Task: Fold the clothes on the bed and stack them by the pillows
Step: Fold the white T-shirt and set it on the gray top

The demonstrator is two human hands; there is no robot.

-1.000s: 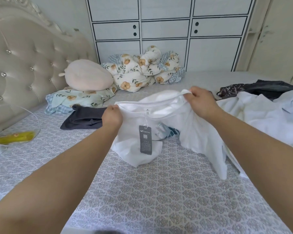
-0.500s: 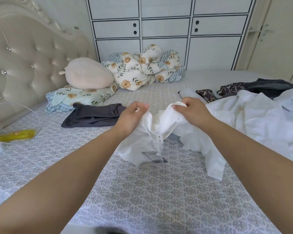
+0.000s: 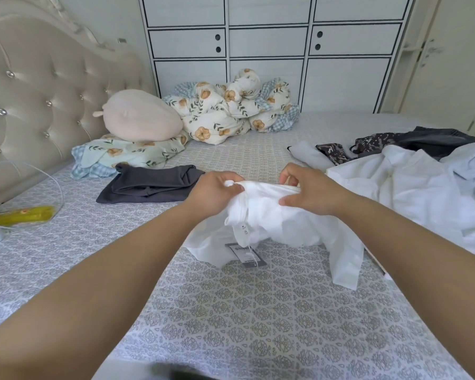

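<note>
White cotton-looking garment (image 3: 269, 220) is bunched mid-bed, upper edge held up off the bed (image 3: 231, 311), lower part and one loose flap draped on the patterned sheet. Grey hang tag (image 3: 246, 253) lies flat on the sheet under its near edge. Left hand (image 3: 214, 192) has fingers curled tight on the garment's left end, a bit of fabric poking out past the knuckles. Right hand (image 3: 310, 190) pinches the top edge, thumb below and fingers bent over it; the two hands are near each other, not touching. Folded dark grey garment (image 3: 148, 183) sits left of the hands, just beside the floral pillow (image 3: 129, 154) with a pink plush cushion (image 3: 140, 116) on top. Rumpled floral duvet (image 3: 231, 105) at the far side, against the wardrobe (image 3: 269, 42). Unfolded pile of white clothes (image 3: 412, 187) to the right, dark patterned clothes (image 3: 381, 144) behind it. Tufted headboard (image 3: 39, 91) on the left.
</note>
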